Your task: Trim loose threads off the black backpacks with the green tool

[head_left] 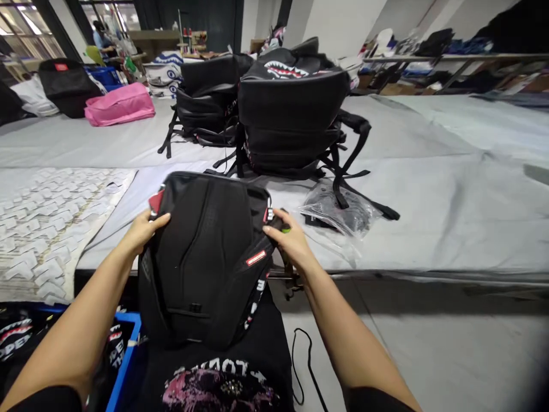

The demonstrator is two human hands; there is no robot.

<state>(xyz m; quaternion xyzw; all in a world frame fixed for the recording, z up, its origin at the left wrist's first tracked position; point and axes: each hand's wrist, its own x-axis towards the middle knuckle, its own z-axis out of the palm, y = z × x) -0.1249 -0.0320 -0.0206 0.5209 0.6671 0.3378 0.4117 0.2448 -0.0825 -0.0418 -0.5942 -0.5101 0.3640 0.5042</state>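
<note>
The left hand (140, 233) and right hand (291, 239) have fingers clamped on the upper sides of a black, round-cornered fabric backpack (217, 234) at the near edge of the long grey-covered counter (429, 229); boxy, glossy black bags (294, 109) stand on that counter

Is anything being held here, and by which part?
Yes: a black, soft-sided backpack with rounded upper corners, held by its upper side edges, the left hand at one and the right hand at the other.
</note>
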